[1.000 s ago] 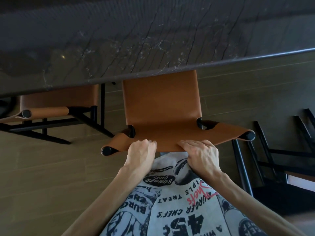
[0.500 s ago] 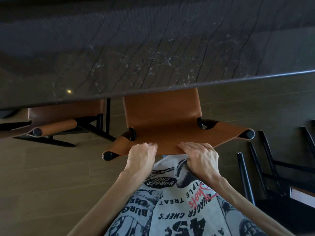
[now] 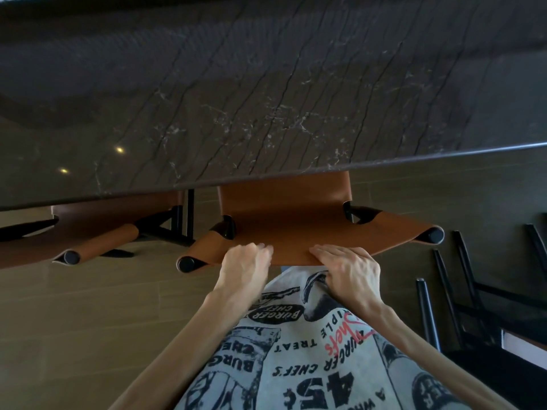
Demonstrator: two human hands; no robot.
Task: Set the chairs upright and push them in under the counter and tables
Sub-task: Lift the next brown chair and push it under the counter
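A tan leather chair (image 3: 291, 223) with a black frame stands upright right in front of me. Most of its seat lies under the edge of the dark marble counter (image 3: 266, 93). My left hand (image 3: 245, 267) and my right hand (image 3: 346, 267) both grip the top edge of its backrest, side by side. A second tan chair (image 3: 97, 235) stands to the left, partly under the same counter.
At the right, black chair legs (image 3: 444, 291) stick up from a chair lying on its side on the wooden floor (image 3: 74, 306). My printed shirt fills the lower middle of the view.
The chair has slid further under the counter, so less of its seat shows. Both hands have kept their grip on the backrest.
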